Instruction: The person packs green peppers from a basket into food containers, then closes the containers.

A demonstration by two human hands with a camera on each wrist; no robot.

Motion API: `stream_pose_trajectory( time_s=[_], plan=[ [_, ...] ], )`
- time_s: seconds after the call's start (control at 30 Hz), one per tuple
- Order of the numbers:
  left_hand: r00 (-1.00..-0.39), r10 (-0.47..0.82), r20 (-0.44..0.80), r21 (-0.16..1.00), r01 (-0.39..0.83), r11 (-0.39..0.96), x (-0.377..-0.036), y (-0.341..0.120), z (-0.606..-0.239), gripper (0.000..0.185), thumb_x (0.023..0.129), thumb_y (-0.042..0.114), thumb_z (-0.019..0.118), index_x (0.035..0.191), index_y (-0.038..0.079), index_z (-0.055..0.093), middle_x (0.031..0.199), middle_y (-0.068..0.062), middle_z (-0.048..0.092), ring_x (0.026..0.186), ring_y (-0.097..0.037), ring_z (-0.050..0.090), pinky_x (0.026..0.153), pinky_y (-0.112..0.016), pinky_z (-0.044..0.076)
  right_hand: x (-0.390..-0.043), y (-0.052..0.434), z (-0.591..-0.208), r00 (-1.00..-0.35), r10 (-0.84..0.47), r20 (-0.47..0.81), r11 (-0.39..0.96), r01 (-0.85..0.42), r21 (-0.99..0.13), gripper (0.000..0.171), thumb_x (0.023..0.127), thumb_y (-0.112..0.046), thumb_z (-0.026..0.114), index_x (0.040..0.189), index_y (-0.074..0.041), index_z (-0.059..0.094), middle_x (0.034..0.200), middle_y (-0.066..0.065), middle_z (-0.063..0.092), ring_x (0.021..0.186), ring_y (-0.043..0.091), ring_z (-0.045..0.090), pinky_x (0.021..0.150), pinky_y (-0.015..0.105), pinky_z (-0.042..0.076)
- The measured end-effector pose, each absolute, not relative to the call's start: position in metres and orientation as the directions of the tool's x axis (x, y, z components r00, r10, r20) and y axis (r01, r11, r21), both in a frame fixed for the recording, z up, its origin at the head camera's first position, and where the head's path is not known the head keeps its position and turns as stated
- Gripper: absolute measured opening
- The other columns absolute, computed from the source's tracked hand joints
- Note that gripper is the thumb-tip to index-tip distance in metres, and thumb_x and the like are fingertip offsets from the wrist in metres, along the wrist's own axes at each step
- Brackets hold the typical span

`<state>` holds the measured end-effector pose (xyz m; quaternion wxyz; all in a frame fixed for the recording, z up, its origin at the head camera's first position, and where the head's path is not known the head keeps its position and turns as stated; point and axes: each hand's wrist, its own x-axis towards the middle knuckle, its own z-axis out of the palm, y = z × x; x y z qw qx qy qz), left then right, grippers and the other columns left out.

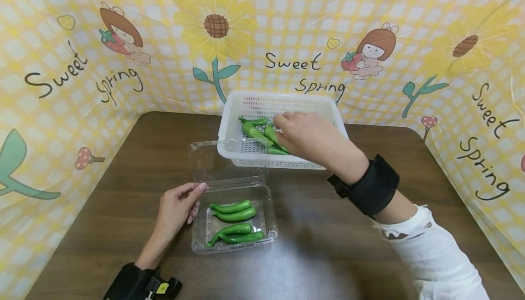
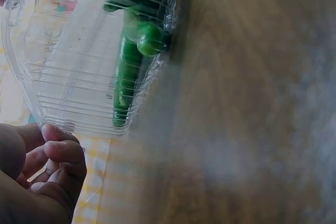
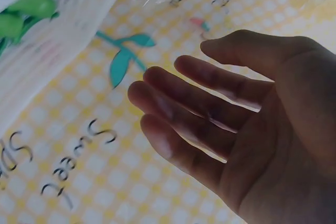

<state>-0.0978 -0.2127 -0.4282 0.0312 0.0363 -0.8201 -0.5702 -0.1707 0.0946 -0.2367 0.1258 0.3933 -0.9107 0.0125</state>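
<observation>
My left hand [image 1: 176, 209] pinches the left rim of a clear plastic clamshell box [image 1: 268, 199] near its hinge, thumb and forefinger at the edge in the left wrist view. The box lies on the table with its lid [image 1: 227, 163] raised toward the back. Several green peppers [image 1: 235, 215] lie inside it in two pairs. Over a white plastic basket [image 1: 227, 104] is my right hand [image 1: 309, 138], fingers apart and loosely bent with nothing between them in the right wrist view. More green peppers [image 1: 255, 132] lie in the basket, partly hidden by that hand.
The brown wooden table [image 1: 135, 177] carries both containers, the basket at its back edge behind the box. The raised lid overlaps the basket's front left corner in the head view. A yellow checked cloth [image 1: 279, 26] with printed flowers hangs around the back and sides.
</observation>
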Motion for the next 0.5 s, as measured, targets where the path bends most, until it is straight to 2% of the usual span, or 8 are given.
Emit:
stream_pose_trajectory(
  time_s=[0.13,0.23,0.5],
  plan=[
    [-0.996,-0.089,0.006,0.940,-0.025,0.341,-0.100,-0.213,-0.426,0.034,0.096,0.042,0.063,0.104,0.010,0.074,0.062,-0.008,0.057,0.041,-0.021,0.050,0.036,-0.033,0.046,-0.187,0.106,-0.234,-0.708,-0.670,0.225,0.737,-0.670,0.088,0.015,0.100,-0.016,0.056,0.107,-0.004,0.061,0.080,0.009,0.063,0.055,0.018,0.048,0.049,0.030,0.038],
    [-0.997,-0.082,0.011,0.939,-0.018,0.342,-0.102,-0.213,-0.425,0.035,0.096,0.042,0.063,0.105,0.010,0.074,0.062,-0.007,0.057,0.040,-0.019,0.050,0.036,-0.033,0.046,-0.198,0.114,-0.233,-0.770,-0.615,0.168,0.786,-0.615,0.063,0.019,0.101,-0.018,0.055,0.112,-0.004,0.059,0.083,0.010,0.064,0.055,0.020,0.050,0.050,0.032,0.040],
    [-0.996,-0.086,-0.001,0.941,-0.030,0.336,-0.097,-0.216,-0.428,0.035,0.096,0.042,0.063,0.106,0.010,0.073,0.062,-0.008,0.057,0.041,-0.022,0.050,0.037,-0.033,0.046,-0.236,0.126,-0.236,-0.858,-0.511,0.049,0.860,-0.511,0.015,0.026,0.099,-0.021,0.057,0.114,0.000,0.057,0.092,0.016,0.067,0.073,0.027,0.062,0.069,0.039,0.052]
  ],
)
